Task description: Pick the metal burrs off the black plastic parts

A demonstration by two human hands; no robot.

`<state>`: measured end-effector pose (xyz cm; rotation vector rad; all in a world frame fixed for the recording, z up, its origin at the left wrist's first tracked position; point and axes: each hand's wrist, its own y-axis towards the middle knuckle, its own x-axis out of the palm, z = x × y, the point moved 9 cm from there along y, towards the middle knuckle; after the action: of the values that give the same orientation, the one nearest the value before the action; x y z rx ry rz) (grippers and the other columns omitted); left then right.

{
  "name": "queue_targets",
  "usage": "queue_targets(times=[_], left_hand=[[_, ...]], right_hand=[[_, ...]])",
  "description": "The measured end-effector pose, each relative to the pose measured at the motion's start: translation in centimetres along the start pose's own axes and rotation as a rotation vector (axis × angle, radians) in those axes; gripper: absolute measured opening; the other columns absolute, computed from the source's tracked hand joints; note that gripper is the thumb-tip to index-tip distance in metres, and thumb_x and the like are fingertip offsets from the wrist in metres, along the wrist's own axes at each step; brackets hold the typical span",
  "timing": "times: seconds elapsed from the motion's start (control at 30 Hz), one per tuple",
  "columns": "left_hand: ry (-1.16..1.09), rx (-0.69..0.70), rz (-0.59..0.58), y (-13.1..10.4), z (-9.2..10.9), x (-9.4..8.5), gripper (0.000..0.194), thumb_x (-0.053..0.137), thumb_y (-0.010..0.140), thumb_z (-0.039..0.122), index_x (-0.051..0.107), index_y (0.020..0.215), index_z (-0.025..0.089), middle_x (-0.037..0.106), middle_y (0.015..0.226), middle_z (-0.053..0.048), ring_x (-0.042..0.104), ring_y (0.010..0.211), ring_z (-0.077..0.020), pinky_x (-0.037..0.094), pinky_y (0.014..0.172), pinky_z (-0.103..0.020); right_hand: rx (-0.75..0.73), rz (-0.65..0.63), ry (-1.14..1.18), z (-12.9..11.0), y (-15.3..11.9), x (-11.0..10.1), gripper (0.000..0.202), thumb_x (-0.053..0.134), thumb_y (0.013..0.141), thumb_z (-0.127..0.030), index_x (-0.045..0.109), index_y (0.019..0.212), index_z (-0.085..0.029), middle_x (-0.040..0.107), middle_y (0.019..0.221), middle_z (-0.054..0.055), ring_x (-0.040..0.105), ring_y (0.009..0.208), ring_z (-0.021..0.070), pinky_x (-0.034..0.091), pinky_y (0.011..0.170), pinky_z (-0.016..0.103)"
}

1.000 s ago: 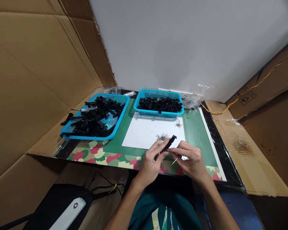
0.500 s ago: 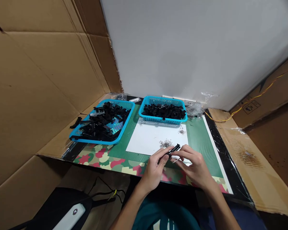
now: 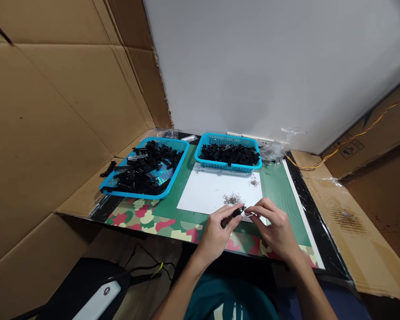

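Black plastic part (image 3: 237, 213), small and largely covered by fingers, held above the front edge of a white paper sheet (image 3: 200, 191). The left hand (image 3: 216, 231) grips the part between thumb and fingers. The right hand (image 3: 275, 224), fingertips pinched together, holds a thin metal rod (image 3: 250, 215) close to the part's right end; whether the rod touches it cannot be told. Just beyond the hands, on the sheet, lies a loose pile of fine metal pieces (image 3: 232, 199); a smaller cluster (image 3: 254, 182) lies farther back and to the right. Behind the sheet stands a blue perforated basket (image 3: 228, 168) filled with black parts. To the left, a wider blue tray (image 3: 140, 195) carries a heap of black parts, some elongated, its patterned bottom partly visible. A green mat (image 3: 166, 211) with a camouflage-patterned front border (image 3: 163, 227) covers much of the black tabletop (image 3: 308, 202). Clear plastic wrap (image 3: 272, 152) lies right of the basket, near a yellow cable (image 3: 330, 156).
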<state>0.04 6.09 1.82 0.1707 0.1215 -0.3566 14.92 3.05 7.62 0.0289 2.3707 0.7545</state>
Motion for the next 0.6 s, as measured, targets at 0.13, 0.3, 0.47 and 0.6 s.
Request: queue_targets(times=[0.13, 0.3, 0.47, 0.6], left_hand=[[0.06, -0.038, 0.005, 0.0, -0.4, 0.1, 0.039, 0.061, 0.103, 0.041, 0.071, 0.137, 0.024, 0.077, 0.122, -0.009, 0.071, 0.101, -0.0226, 0.055, 0.087, -0.033], [0.163, -0.03, 0.021, -0.1, -0.3, 0.2, 0.039, 0.055, 0.107, 0.039, 0.063, 0.142, 0.024, 0.078, 0.118, -0.008, 0.071, 0.109, -0.0246, 0.052, 0.098, -0.037], [0.304, 0.013, 0.029, -0.3, 0.2, 0.5, 0.026, 0.046, 0.11, 0.037, 0.059, 0.13, 0.026, 0.076, 0.105, -0.004, 0.068, 0.105, -0.0242, 0.048, 0.096, -0.037], [0.379, 0.097, 0.034, -0.1, 0.9, 0.8, 0.018, 0.052, 0.108, 0.03, 0.061, 0.122, 0.025, 0.07, 0.116, -0.005, 0.065, 0.109, -0.0237, 0.048, 0.095, -0.035]], right_hand=[[0.118, -0.016, 0.025, 1.0, -0.4, -0.2, 0.021, 0.058, 0.103, -0.015, 0.075, 0.112, -0.024, 0.066, 0.094, 0.006, 0.065, 0.087, 0.02, 0.052, 0.076, 0.03], [0.078, -0.041, -0.047, 2.2, -1.2, -0.1, 0.028, 0.056, 0.105, -0.018, 0.078, 0.118, -0.028, 0.066, 0.103, 0.008, 0.066, 0.095, 0.0219, 0.054, 0.081, 0.034], [0.153, 0.198, -0.034, 3.7, -1.8, -3.0, 0.02, 0.067, 0.1, -0.022, 0.083, 0.109, -0.029, 0.074, 0.104, 0.008, 0.069, 0.094, 0.0242, 0.057, 0.08, 0.04], [0.377, 0.497, 0.159, 5.4, -3.2, -5.6, 0.012, 0.08, 0.09, -0.031, 0.085, 0.096, -0.022, 0.076, 0.091, 0.008, 0.072, 0.079, 0.0226, 0.059, 0.07, 0.037]])
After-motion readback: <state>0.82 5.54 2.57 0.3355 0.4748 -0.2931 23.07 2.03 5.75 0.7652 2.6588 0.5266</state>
